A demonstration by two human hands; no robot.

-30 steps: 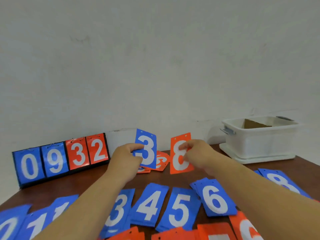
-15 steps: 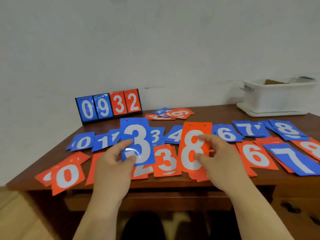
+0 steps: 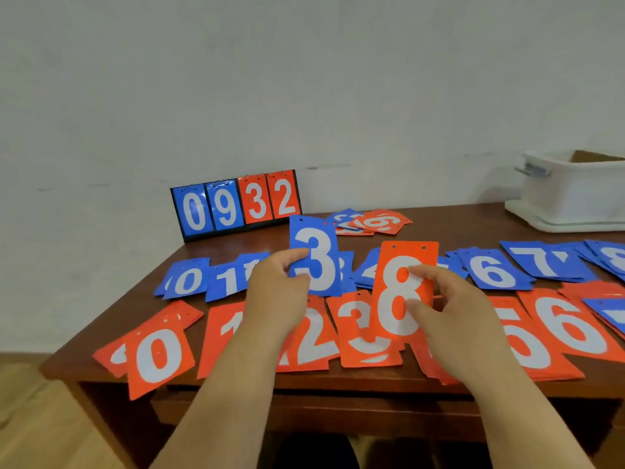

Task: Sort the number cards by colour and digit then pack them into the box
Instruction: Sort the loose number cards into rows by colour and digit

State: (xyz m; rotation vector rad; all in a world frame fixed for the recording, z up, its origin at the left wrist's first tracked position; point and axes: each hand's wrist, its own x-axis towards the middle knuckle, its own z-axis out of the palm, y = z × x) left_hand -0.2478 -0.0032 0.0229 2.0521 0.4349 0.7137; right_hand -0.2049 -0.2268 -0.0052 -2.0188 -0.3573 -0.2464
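**Two number cards being held up over the sorted rows**

A blue 3 card (image 3: 316,255) is being held upright by the left hand (image 3: 277,292), pinched at its left edge between thumb and fingertips (image 3: 297,254). An orange 8 card (image 3: 402,292) is being held upright by the right hand (image 3: 453,309), pinched at its right edge, thumb on the white digit, fingers curled behind. Both cards are being kept above the wooden table (image 3: 142,299), side by side, not touching. Each card is a flat rectangle with a large white digit; two small punched holes are being shown near the top edge.

On the table a far row of blue cards is being laid out left to right: blue 0 (image 3: 186,279), blue 1 (image 3: 230,282), a partly hidden blue 4 (image 3: 367,269), blue 6 (image 3: 493,270), blue 7 (image 3: 544,260). A near row of orange cards is being overlapped: orange 0 (image 3: 157,357), orange 2 (image 3: 316,336), orange 3 (image 3: 362,336), orange 6 (image 3: 571,330). The orange 0 pile is being left hanging over the front edge. A small mixed pile (image 3: 372,222) is being left unsorted further back.

A flip scoreboard (image 3: 236,203) reading 0 9 3 2 is being stood at the back by the wall. The white box (image 3: 575,187) with a grey handle is being kept at the far right corner, well apart from both hands; something brown is being seen inside, not clear what
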